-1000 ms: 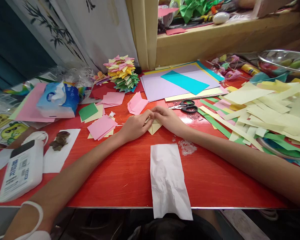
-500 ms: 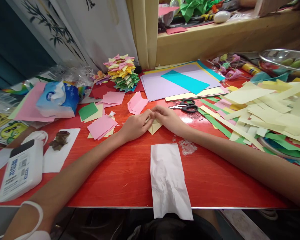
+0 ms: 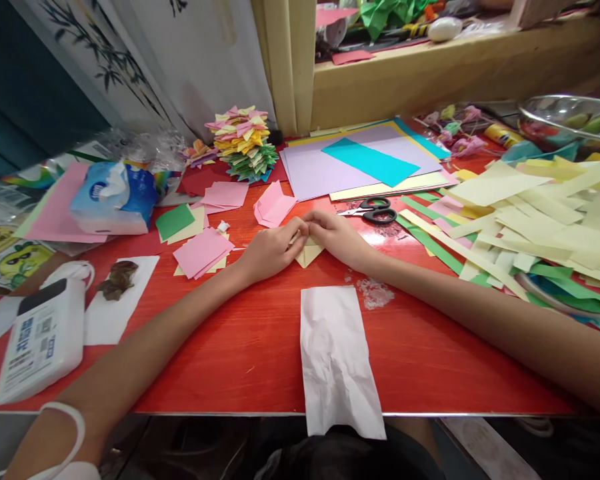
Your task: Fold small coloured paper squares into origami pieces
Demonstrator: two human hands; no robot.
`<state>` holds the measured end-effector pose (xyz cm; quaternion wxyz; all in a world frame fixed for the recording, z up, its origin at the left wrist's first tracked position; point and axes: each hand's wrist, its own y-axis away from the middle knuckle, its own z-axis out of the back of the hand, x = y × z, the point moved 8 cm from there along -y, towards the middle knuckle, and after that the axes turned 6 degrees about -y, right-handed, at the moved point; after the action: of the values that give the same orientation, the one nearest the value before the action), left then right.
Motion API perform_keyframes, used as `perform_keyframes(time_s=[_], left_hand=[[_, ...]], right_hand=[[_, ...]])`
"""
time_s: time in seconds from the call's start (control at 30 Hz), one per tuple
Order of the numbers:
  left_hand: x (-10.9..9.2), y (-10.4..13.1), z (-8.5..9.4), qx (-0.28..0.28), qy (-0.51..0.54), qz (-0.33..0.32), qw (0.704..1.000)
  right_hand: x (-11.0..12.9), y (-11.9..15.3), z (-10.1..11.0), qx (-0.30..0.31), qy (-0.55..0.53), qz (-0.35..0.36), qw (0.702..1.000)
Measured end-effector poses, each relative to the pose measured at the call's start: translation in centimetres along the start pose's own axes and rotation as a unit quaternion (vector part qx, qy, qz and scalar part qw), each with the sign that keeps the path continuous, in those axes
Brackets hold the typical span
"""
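Observation:
Both hands meet at the middle of the red table over a small folded piece of pale yellow paper. My left hand has its fingers closed on the paper's far part. My right hand pinches the same piece from the other side, fingertips against those of the left. The paper's near corner shows below the fingers with a crease down it; its far part is hidden. Just behind my right hand lie black-handled scissors. Pink paper squares lie left of my left hand.
A crumpled white paper hangs over the near edge. Cut paper strips heap at the right. Behind are coloured sheets and a folded-paper tower. Leftward are a tissue pack and a white box-shaped device.
Hardly anything differs. Both hands stay on the folded yellow paper in nearly the same pose, and the view has shifted very slightly.

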<state>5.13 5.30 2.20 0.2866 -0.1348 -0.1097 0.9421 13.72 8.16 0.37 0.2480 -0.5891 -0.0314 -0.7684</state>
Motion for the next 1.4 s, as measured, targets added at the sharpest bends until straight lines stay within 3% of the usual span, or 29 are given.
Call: perform_keyframes(time_s=[1.4], left_hand=[[-0.06, 0.02, 0.05, 0.002, 0.005, 0.000, 1.000]], right_hand=[[0.00, -0.02, -0.01, -0.001, 0.008, 0.000, 1.000]])
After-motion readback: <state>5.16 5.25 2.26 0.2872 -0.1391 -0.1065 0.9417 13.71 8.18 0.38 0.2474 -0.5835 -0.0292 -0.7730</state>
